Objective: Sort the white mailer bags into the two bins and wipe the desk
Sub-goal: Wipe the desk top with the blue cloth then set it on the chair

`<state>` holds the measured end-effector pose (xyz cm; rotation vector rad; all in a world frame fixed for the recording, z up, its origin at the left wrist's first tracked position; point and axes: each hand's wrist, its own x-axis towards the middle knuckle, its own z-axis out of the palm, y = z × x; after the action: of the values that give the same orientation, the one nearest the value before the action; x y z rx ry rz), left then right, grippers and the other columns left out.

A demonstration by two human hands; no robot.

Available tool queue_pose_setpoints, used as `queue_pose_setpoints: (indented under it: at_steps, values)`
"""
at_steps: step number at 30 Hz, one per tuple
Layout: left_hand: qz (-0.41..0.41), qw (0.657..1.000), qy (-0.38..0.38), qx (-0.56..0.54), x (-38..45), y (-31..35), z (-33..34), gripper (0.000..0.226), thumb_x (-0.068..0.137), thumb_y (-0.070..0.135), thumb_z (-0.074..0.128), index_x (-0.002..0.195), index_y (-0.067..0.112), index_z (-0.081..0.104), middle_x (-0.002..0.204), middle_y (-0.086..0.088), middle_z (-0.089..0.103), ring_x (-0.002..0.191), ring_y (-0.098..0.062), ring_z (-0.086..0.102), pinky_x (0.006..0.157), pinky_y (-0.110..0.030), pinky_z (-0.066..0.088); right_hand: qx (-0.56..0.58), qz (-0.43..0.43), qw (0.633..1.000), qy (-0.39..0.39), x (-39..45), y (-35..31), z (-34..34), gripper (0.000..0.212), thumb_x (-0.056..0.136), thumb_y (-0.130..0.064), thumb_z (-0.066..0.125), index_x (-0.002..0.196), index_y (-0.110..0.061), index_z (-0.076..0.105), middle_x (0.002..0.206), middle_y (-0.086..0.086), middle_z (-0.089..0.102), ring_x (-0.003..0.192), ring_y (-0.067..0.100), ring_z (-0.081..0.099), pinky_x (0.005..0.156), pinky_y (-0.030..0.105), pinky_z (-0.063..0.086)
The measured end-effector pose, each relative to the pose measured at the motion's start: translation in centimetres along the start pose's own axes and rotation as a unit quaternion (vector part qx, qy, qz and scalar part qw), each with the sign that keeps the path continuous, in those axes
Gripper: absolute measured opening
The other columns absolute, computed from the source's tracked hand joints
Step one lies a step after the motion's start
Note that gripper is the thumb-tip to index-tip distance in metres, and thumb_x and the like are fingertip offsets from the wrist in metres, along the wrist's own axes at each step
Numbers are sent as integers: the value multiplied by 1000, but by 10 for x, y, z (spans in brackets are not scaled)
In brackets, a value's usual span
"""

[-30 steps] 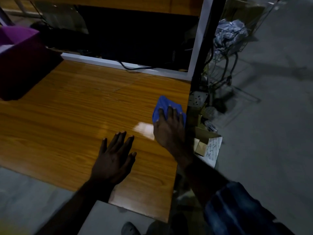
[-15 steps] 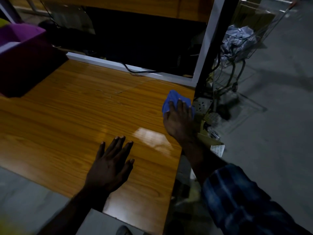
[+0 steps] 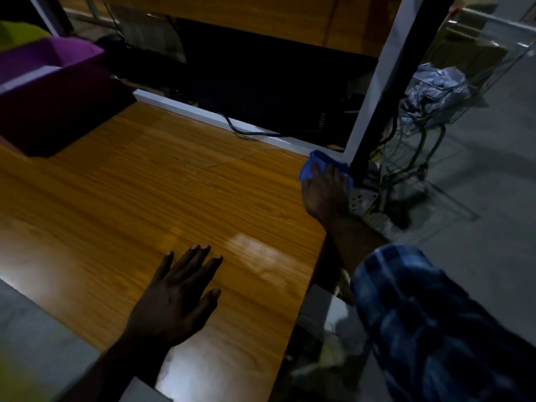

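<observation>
Your right hand (image 3: 326,192) lies palm-down on the blue cloth (image 3: 311,165) at the far right corner of the wooden desk (image 3: 145,198), fingers laid fairly straight over the fabric and pressing it to the surface rather than bunching it. The cloth pokes out ahead of and to the left of your fingertips; the rest is hidden under your palm. Just beyond that hand stands the white and black upright post (image 3: 374,91), and the cloth sits right up against its foot and the white back rail (image 3: 203,113) of the desk. A black cable (image 3: 246,132) drapes over that rail, further left of your hand.

Your left hand (image 3: 177,297) rests flat on the desktop near the front edge, fingers spread and straight, holding nothing. It is well apart from the cloth, nearer to you and to the left. Between the two hands a pale glossy patch (image 3: 255,253) shows on the wood.

Far to the left of both hands, a purple bin (image 3: 58,91) stands on the desk's back corner with something white (image 3: 26,78) showing inside; you cannot tell from here whether it is a mailer bag. To the right of your right hand, off the desk, a wire cart (image 3: 429,103) holds crumpled grey material.
</observation>
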<state>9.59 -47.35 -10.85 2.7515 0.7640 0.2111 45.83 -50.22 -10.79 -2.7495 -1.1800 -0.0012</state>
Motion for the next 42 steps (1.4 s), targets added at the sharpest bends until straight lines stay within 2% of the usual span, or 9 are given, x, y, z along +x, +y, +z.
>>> queue_pose_setpoints:
  at_steps: [9, 13, 16, 20, 23, 25, 29, 37, 42]
  values:
    - [-6, 1000, 6, 20, 0, 0, 1, 64, 95, 58, 32, 151, 31, 19, 159, 6, 13, 147, -10, 4, 119, -42, 4, 2, -228, 973, -17, -55, -12, -4, 69, 90, -52, 7, 148, -25, 32, 155, 12, 29, 142, 32, 26, 116, 48, 14]
    - [-13, 1000, 12, 21, -2, -3, 4, 62, 96, 56, 30, 151, 29, 19, 159, 5, 13, 147, -9, 2, 119, -43, 7, -67, -132, 989, -11, 5, 16, 14, 83, 90, -53, -18, 142, -21, 39, 154, 13, 29, 136, 38, 30, 108, 55, 21]
    - [-40, 998, 45, -6, -3, -5, 7, 58, 96, 49, 32, 148, 25, 31, 157, 3, 22, 147, -10, 10, 119, -43, 10, -3, -79, 997, -10, -16, -12, 3, 62, 98, -49, 11, 148, -19, 32, 152, 20, 30, 137, 42, 29, 113, 54, 18]
    - [-55, 986, 147, -53, -3, -12, 5, 43, 94, 30, 41, 131, 14, 57, 138, -8, 53, 133, -18, 42, 110, -40, 32, 53, -296, 953, 40, -140, -63, 4, 54, 99, -39, 23, 147, -19, 38, 151, 17, 36, 139, 34, 35, 117, 49, 16]
    - [-160, 907, 228, -315, -8, -24, -2, 38, 90, 37, 48, 122, 23, 62, 125, -11, 63, 119, -24, 58, 98, -46, 46, 81, -433, 897, -40, -211, -73, -4, 53, 92, -38, 39, 143, -25, 43, 153, 11, 36, 142, 27, 31, 118, 49, 17]
    - [-192, 883, 222, -365, -12, -27, -9, 46, 87, 42, 49, 123, 18, 62, 125, -11, 63, 119, -23, 58, 96, -40, 47, 80, -392, 916, -6, -195, -70, -3, 51, 89, -36, 43, 139, -25, 49, 149, 11, 41, 139, 27, 37, 115, 52, 24]
    - [-79, 986, 86, -116, -9, -50, -19, 58, 91, 44, 31, 136, 13, 51, 144, -11, 45, 138, -27, 33, 111, -48, 28, 26, -112, 993, 34, -159, -77, -5, 59, 90, -40, 26, 142, -20, 43, 149, 20, 38, 136, 39, 36, 111, 56, 27]
    - [-2, 1000, 0, -4, -4, -87, -19, 62, 96, 54, 13, 147, 25, 35, 155, -5, 29, 145, -22, 16, 113, -51, 15, 110, -462, 880, -15, -286, -125, 13, 47, 98, -40, 27, 141, -33, 44, 150, 11, 40, 140, 29, 35, 114, 50, 25]
    - [28, 999, -12, -29, -5, -92, -30, 56, 99, 50, 17, 148, 28, 30, 157, 0, 21, 147, -16, 8, 117, -50, 10, 50, -89, 993, 54, -233, -134, 7, 57, 92, -42, 24, 143, -25, 45, 152, 15, 36, 140, 35, 33, 114, 57, 22]
